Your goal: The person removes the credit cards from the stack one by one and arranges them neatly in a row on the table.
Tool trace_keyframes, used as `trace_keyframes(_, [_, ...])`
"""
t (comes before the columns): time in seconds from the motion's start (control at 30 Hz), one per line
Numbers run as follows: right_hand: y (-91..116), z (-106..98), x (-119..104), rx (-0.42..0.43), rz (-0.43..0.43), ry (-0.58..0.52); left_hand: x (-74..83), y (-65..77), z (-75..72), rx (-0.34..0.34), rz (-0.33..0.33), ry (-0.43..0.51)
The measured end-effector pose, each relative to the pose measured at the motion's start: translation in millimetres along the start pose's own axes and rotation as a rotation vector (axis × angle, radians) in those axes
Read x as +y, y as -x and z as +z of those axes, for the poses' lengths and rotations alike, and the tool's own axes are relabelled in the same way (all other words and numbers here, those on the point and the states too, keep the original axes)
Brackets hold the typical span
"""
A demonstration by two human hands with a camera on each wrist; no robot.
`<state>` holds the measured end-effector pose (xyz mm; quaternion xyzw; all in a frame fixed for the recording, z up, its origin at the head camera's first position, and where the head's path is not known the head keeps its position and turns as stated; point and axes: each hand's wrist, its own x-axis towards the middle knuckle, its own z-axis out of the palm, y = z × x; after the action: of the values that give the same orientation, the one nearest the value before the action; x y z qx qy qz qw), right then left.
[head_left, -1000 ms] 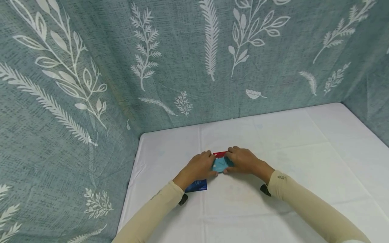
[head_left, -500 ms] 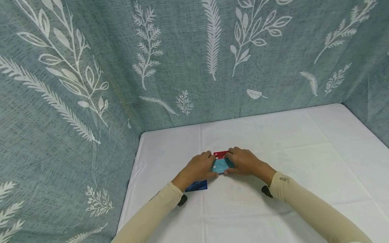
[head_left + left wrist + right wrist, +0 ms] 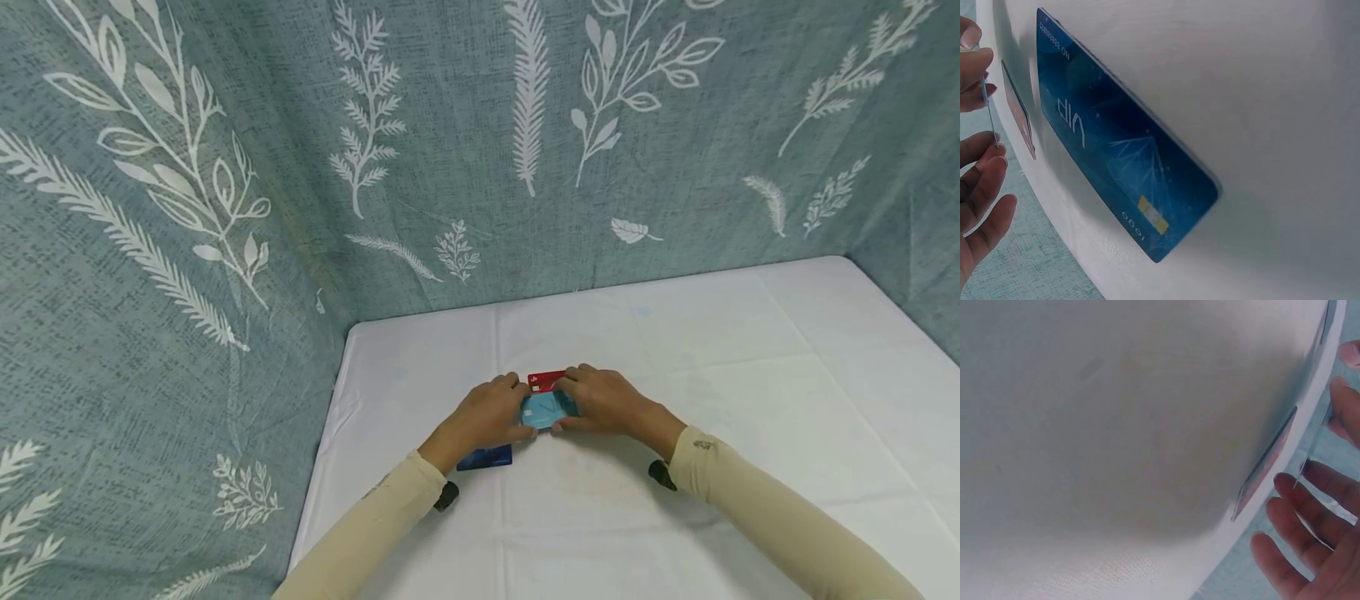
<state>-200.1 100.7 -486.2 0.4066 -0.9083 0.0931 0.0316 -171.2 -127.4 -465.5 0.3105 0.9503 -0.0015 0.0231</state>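
Note:
A light blue chip card is between my two hands in the head view. My left hand pinches its left end, and my right hand pinches its right end, covering part of it. Both wrist views show this card nearly edge-on, raised off the cloth. Just beyond it, a red chip card lies on the table, its right part hidden by my right fingers. Under my left wrist lies a dark blue card marked VIP; the left wrist view shows that VIP card large, with its chip.
A white cloth covers the table. Blue-green curtains with white leaf prints hang behind and to the left. Small black wrist devices, one by the left sleeve and one by the right sleeve, sit close over the cloth.
The head view has shifted slightly. More of the red card shows, and less of the VIP card. Both hands keep their hold on the light blue card.

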Motion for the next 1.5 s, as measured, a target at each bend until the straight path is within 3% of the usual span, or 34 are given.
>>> trace_keyframes(0.6, [3.0,1.2,1.7,0.017,-0.03,-0.02,2.0,6.1,2.4,0.018,-0.021,0.014])
trace_keyframes(0.93, [7.3,-2.2,-3.6,0.064,-0.069,0.002,1.3,14.1,2.5,0.063,0.012,0.046])
trace_keyframes(1.5, [11.5,-2.9,-12.4,0.084,-0.054,0.004,2.8,22.2,2.1,0.061,0.025,0.049])
